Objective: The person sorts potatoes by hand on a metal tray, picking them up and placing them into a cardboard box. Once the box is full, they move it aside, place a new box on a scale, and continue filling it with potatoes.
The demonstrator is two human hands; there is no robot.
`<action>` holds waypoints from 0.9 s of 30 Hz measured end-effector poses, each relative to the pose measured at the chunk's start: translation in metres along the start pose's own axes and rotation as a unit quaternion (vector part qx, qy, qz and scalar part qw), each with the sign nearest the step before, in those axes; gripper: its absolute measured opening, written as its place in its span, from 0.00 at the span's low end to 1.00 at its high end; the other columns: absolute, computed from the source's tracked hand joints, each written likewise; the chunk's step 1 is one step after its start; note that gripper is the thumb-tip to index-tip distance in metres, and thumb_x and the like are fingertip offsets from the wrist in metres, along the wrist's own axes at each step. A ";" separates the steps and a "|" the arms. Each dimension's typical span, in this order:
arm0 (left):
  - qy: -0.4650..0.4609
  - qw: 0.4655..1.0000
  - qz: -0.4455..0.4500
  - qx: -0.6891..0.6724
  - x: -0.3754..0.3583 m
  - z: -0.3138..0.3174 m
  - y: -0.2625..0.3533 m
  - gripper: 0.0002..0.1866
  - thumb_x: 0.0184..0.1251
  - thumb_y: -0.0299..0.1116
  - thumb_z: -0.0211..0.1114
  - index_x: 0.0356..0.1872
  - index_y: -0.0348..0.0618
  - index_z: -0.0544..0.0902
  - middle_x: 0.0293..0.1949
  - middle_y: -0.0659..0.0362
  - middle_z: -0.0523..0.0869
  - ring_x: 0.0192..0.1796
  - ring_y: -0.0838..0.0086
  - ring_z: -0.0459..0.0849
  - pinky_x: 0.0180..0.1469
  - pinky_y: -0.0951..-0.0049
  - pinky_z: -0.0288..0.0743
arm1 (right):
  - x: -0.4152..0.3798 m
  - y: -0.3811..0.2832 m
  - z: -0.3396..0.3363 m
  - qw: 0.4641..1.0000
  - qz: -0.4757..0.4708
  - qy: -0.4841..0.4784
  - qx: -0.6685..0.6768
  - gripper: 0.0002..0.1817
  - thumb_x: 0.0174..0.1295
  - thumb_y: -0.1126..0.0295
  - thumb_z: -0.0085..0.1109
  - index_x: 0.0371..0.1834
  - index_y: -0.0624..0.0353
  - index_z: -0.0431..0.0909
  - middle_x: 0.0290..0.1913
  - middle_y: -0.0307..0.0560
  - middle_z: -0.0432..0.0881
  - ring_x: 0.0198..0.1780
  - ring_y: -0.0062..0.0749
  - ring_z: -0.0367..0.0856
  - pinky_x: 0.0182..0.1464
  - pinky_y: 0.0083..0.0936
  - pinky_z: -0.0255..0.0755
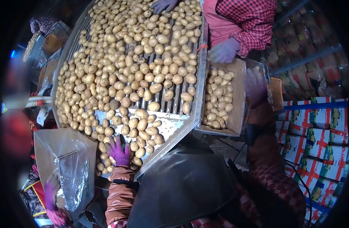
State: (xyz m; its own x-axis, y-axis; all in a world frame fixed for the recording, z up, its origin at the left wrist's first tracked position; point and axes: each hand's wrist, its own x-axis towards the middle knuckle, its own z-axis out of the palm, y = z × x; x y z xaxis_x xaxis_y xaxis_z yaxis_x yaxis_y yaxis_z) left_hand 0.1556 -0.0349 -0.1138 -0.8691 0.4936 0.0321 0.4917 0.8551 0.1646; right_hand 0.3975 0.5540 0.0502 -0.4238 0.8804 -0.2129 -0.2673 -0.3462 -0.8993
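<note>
Fingers spread, the purple-gloved left hand rests among loose potatoes at the near end of the slatted bench; picking these over by hand looks like the step under way, and the next move would seem to call for curling those fingers round one; farther right, beside a cardboard box holding more potatoes, the right hand blurs, its fingers impossible to tell.

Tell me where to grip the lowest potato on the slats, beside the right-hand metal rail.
Grip that potato across its middle, coming from above and left. It looks like an oval lying roughly along the slats, which are bare on its left; the rail crowds its right and another potato sits behind.
</note>
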 end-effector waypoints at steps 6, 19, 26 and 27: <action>-0.007 0.995 -0.031 -0.097 -0.011 0.005 -0.008 0.34 0.56 0.51 0.68 0.67 0.59 0.75 0.75 0.45 0.62 0.73 0.30 0.53 0.70 0.29 0.45 | -0.054 0.114 0.092 0.946 0.117 -0.242 -0.180 0.30 0.71 0.64 0.53 0.75 0.58 0.63 0.68 0.53 0.73 0.65 0.42 0.75 0.65 0.38 0.69; -0.042 0.988 0.020 -0.145 -0.050 -0.049 0.009 0.32 0.54 0.50 0.69 0.61 0.52 0.77 0.68 0.48 0.69 0.71 0.44 0.61 0.68 0.39 0.54 | -0.193 0.300 0.268 0.422 -0.304 -0.420 -0.744 0.39 0.59 0.43 0.60 0.72 0.44 0.66 0.75 0.54 0.59 0.76 0.57 0.52 0.72 0.69 0.44; 0.014 0.969 0.017 -0.245 -0.098 -0.059 -0.034 0.22 0.58 0.34 0.68 0.56 0.46 0.81 0.58 0.51 0.81 0.64 0.51 0.75 0.67 0.55 0.67 | -0.223 0.274 0.270 0.658 -0.084 -0.627 -0.409 0.22 0.66 0.61 0.61 0.62 0.52 0.78 0.65 0.56 0.76 0.69 0.50 0.70 0.74 0.46 0.58; 0.041 0.948 -0.027 -0.313 -0.107 -0.054 -0.042 0.20 0.60 0.32 0.66 0.55 0.44 0.82 0.57 0.50 0.82 0.63 0.52 0.77 0.66 0.56 0.69 | -0.214 0.271 0.263 0.685 -0.124 -0.605 -0.387 0.20 0.67 0.68 0.60 0.62 0.57 0.78 0.64 0.56 0.78 0.67 0.45 0.74 0.70 0.34 0.66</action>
State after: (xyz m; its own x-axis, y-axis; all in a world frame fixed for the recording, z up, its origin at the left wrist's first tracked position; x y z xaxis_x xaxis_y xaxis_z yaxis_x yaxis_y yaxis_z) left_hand 0.2249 -0.1327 -0.0709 -0.9062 0.4153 0.0797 0.3402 0.6038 0.7209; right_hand 0.1880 0.1865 -0.0479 -0.9804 -0.1938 0.0343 -0.1206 0.4539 -0.8828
